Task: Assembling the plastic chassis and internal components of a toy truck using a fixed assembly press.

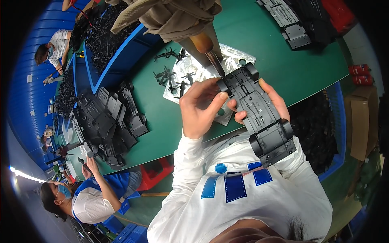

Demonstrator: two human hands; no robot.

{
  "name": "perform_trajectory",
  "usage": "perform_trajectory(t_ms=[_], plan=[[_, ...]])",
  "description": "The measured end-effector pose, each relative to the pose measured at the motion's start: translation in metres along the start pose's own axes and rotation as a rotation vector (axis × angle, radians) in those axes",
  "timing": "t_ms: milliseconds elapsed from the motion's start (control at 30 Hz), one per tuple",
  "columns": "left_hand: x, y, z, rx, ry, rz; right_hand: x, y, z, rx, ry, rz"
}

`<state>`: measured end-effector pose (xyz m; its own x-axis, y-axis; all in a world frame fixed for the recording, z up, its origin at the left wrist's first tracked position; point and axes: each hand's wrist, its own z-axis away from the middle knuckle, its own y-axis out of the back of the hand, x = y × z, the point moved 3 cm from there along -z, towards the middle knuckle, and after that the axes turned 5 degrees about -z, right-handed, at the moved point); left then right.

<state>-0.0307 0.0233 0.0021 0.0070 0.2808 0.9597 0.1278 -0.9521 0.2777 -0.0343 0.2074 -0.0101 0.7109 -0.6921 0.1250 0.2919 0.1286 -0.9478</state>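
From the middle of your view, the black chassis (pixel 262 106) sits toward 3 o'clock, upper end just under the tool (pixel 202 42) at 12 o'clock. Your right hand (pixel 279 101) is wrapped around it from beneath, fingertips curled over its left edge. Your left hand (pixel 198 109) is almost closed, thumb and fingers at the chassis's upper-left corner; whether it pinches that edge or some small part, you can't tell from here. This one piece looks mid-way, not yet put down. Small black parts (pixel 163 75) lie loose at 11 o'clock, on and beside the silver plate (pixel 239 52), apparently unused. Black panels are heaped at 9 o'clock (pixel 108 117) and stacked at 1 o'clock (pixel 295 35); which are finished is unclear. Cloth (pixel 172 18) hides the tool's top, cut off at the rim, and tip contact is hard to judge.
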Motion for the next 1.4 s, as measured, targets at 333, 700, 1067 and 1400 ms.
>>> perform_trajectory(t_ms=[333, 700, 1067, 1400], plan=[[0.0000, 0.0004, 0.0006, 0.004, 0.009, -0.003, 0.0015, -0.0028, -0.0006, 0.004, 0.013, -0.019], [-0.0033, 0.0007, 0.0004, 0.013, 0.018, 0.015, 0.0010, 0.0007, -0.0026, 0.028, 0.008, -0.004], [0.0005, 0.0016, -0.0007, 0.022, -0.006, -0.006, 0.0009, -0.0008, -0.0036, 0.006, -0.015, -0.020], [-0.0003, 0.0010, -0.0006, 0.013, -0.017, -0.015, 0.0034, -0.0071, -0.0031, 0.087, 0.039, -0.002]])
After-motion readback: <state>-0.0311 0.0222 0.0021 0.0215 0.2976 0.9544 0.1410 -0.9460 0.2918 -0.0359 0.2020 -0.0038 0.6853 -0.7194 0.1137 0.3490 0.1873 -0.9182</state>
